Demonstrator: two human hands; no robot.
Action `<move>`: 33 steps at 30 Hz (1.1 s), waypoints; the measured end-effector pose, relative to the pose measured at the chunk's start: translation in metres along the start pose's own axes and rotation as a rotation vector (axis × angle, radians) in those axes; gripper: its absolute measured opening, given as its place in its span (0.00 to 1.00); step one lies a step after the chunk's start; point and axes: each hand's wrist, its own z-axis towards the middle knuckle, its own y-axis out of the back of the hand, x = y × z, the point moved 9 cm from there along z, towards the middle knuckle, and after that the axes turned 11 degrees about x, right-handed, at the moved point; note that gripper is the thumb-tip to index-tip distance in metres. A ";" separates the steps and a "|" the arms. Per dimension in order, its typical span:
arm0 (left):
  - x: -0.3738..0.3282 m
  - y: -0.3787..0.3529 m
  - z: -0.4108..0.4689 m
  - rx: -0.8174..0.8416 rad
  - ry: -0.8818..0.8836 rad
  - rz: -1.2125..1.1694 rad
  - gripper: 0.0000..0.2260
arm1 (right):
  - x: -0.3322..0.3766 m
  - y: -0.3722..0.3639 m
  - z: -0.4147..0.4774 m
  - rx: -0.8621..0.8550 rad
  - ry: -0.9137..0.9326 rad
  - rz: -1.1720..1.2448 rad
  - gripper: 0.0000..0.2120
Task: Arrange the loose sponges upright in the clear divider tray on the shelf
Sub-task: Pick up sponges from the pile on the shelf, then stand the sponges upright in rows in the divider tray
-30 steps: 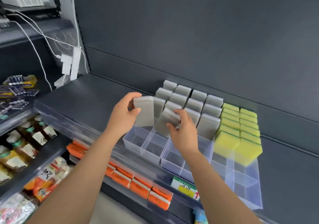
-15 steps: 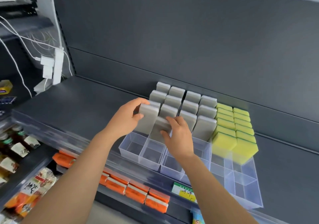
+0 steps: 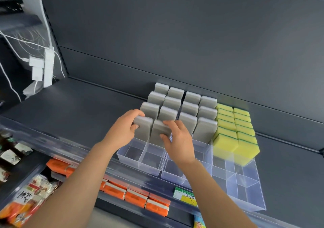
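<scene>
Gripping two gray sponges, one in each hand, at the front of the gray rows.

Left fingers (image 3: 137, 113) curl over the top of the left-held sponge (image 3: 143, 128), thumb on its near face. Right fingers (image 3: 171, 122) and thumb pinch the right-held sponge (image 3: 159, 131), just at its three o'clock. Both sponges stand upright, their lower ends down in the clear divider tray (image 3: 140, 164). The left hand (image 3: 122, 133) and right hand (image 3: 179, 141) reach in from six o'clock. More gray sponges (image 3: 189, 108) stand in rows at twelve o'clock, and yellow sponges (image 3: 235, 133) fill the cells at three o'clock. The tray sits on the dark shelf (image 3: 73, 112). Orange packs (image 3: 136, 198) lie below at six o'clock.
</scene>
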 end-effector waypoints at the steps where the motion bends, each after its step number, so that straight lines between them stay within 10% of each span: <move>1: 0.000 0.000 0.000 -0.001 -0.005 0.006 0.19 | 0.001 -0.001 0.000 -0.001 0.002 0.000 0.17; 24: -0.079 -0.003 -0.028 -0.245 -0.137 0.327 0.23 | -0.017 0.030 -0.037 -0.005 -0.053 -0.198 0.24; 33: -0.181 -0.099 -0.031 -0.091 -0.262 0.654 0.20 | -0.087 0.098 -0.122 -0.044 -0.222 -0.313 0.22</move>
